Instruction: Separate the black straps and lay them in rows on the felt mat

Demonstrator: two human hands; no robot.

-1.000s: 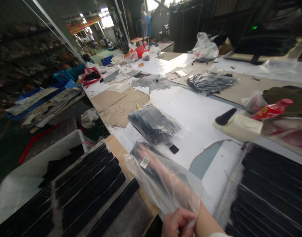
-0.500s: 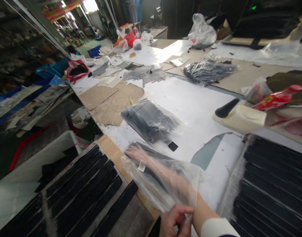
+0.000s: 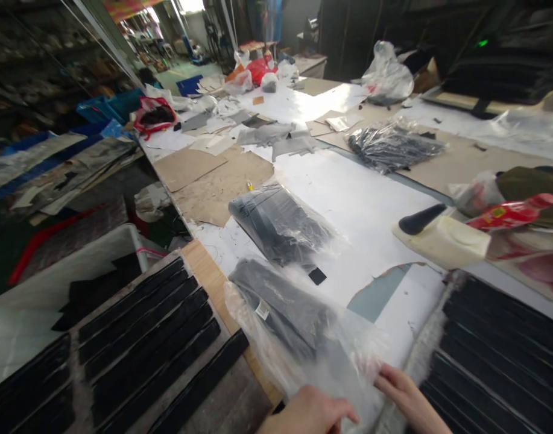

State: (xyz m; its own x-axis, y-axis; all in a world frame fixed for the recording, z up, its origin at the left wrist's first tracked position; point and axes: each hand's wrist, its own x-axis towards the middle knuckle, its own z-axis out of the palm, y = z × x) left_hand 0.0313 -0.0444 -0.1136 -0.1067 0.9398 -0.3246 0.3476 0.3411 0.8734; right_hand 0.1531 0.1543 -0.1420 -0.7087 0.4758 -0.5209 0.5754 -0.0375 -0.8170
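The clear bag (image 3: 298, 328) lies along the worktop's near wooden edge (image 3: 206, 265), its long axis slanting from the left corner, mouth nearer right; an uneven tug could bunch its dark contents (image 3: 280, 289). Left hand (image 3: 310, 411) half-curled, right hand (image 3: 396, 384) narrow at the film; firmness of either unclear.

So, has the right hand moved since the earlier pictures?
Yes: the right hand came back toward the wearer, from left of the black square to its right.

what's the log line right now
left hand: near clear bag's opening | right hand: at same opening | dark material: inside bag | another filled bag: beyond
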